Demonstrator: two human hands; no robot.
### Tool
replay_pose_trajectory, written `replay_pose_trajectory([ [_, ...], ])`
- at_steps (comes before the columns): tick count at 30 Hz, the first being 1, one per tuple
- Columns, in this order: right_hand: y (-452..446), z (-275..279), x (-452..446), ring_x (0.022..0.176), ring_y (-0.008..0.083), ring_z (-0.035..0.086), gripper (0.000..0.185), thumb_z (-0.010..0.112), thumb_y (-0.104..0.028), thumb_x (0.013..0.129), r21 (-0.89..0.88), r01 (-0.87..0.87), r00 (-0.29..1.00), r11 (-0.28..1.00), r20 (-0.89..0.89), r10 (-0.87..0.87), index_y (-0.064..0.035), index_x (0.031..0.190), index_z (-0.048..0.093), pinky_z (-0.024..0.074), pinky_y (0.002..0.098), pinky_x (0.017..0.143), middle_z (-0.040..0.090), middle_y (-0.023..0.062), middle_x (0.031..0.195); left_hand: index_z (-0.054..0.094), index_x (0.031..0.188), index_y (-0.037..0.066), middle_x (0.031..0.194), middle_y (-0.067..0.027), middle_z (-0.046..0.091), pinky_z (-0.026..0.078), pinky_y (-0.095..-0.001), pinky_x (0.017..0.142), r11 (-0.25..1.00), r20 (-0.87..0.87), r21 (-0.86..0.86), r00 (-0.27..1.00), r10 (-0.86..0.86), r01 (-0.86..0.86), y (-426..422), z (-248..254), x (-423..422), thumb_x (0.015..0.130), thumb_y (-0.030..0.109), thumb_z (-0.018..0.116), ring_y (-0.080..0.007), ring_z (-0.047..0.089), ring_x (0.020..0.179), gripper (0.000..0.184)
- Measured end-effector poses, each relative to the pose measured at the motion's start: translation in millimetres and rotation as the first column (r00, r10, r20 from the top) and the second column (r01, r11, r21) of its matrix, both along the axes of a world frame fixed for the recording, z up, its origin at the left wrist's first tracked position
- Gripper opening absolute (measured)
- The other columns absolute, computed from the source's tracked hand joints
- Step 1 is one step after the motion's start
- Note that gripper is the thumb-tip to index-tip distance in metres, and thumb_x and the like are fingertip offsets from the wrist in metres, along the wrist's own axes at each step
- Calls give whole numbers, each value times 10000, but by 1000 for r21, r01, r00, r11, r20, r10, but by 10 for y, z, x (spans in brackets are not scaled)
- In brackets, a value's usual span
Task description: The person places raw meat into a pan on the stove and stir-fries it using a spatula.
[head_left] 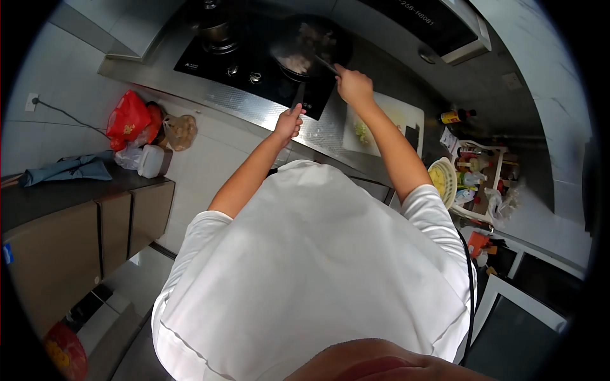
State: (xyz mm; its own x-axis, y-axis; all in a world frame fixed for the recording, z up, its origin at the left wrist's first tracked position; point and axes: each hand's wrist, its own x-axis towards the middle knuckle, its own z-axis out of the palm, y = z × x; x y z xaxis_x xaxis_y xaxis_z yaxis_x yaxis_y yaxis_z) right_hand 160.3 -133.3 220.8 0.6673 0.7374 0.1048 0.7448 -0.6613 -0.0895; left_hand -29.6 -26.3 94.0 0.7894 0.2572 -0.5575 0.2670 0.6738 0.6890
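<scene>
A dark wok (340, 51) sits on the right burner of the black gas stove (210, 60), with pale pieces of meat (297, 63) in it. Its handle (298, 95) points toward me, and the fingers of my left hand (289, 124) are closed round it. My right hand (354, 87) grips the handle of a spatula (326, 64), which reaches into the wok. The spatula's head is blurred among the food and steam. Below my right forearm lies a white cutting board (387, 114) with chopped green pieces (361, 132) on it.
A pot (216, 30) stands on the left burner. Right of the board are a colander (443, 181) with yellow food, a sauce bottle (457, 116) and a rack of bottles (473, 181). Bags (130, 117) and a cloth (70, 171) lie on the left counter.
</scene>
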Motion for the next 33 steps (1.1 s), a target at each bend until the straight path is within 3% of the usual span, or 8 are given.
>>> replay_pose_trajectory([
  [6, -567, 647, -40, 834, 357, 700, 370, 630, -271, 889, -83, 39, 997, 996, 66, -33, -204, 1253, 643, 558, 475, 713, 712, 164, 897, 586, 1032, 99, 604, 61, 396, 202, -220, 371, 999, -6, 44, 1000, 19, -18, 55, -61, -12, 997, 466, 553, -38, 280, 425, 370],
  [10, -554, 418, -6, 845, 360, 699, 328, 632, -268, 885, -84, -16, 999, 996, 38, 20, -174, 1198, 657, 559, 479, 719, 710, 177, 898, 585, 1028, 96, 610, 59, 403, 207, -220, 372, 998, -18, 63, 1000, 12, -11, 72, -61, -8, 996, 466, 554, -39, 281, 423, 372],
  [13, -219, 74, 27, 865, 368, 697, 279, 610, -281, 902, -56, 67, 998, 996, -8, -68, -143, 1139, 664, 558, 491, 736, 708, 195, 904, 587, 1043, 89, 618, 60, 412, 211, -220, 376, 999, -6, 52, 1000, 13, -12, 53, -56, -14, 994, 464, 560, -38, 284, 428, 379],
  [16, -21, -121, 178, 923, 401, 680, 365, 553, -361, 945, 47, 309, 944, 950, -136, -300, -102, 1180, 657, 546, 515, 803, 700, 223, 971, 587, 1066, 78, 625, 60, 414, 212, -218, 382, 999, -15, 31, 1000, 27, -26, 16, 8, -23, 992, 463, 566, -37, 287, 436, 392],
  [23, 323, -582, 553, 979, 402, 672, 350, 506, -354, 967, 164, 294, 930, 942, -277, -243, -176, 1244, 626, 545, 506, 815, 695, 172, 1102, 593, 1073, 77, 628, 62, 407, 205, -215, 383, 999, -13, 32, 1000, 11, -11, -14, 128, -40, 1001, 442, 558, -34, 286, 441, 374],
  [26, 181, -420, 522, 1014, 373, 667, 370, 526, -346, 959, 85, 227, 937, 970, -290, -194, -224, 1300, 602, 546, 483, 831, 680, 160, 1152, 593, 1073, 79, 628, 62, 404, 202, -217, 381, 999, -2, 34, 1000, 25, -25, -26, 86, -35, 1000, 443, 559, -34, 286, 441, 372],
  [28, -118, -230, 554, 995, 343, 677, 380, 581, -331, 930, 66, 35, 976, 997, -216, -20, -231, 1295, 616, 551, 458, 823, 696, 137, 1115, 593, 1070, 82, 628, 62, 404, 202, -217, 381, 999, -7, 32, 1000, 28, -28, -21, 81, -21, 1000, 442, 560, -35, 287, 441, 368],
  [33, -722, 498, 279, 935, 312, 689, 388, 644, -316, 880, -56, 28, 999, 998, -27, -30, -253, 1262, 652, 557, 433, 785, 716, 114, 1025, 593, 1063, 87, 626, 60, 404, 205, -216, 378, 998, -17, 49, 999, 36, -35, 33, 28, -5, 999, 441, 563, -36, 289, 439, 361],
])
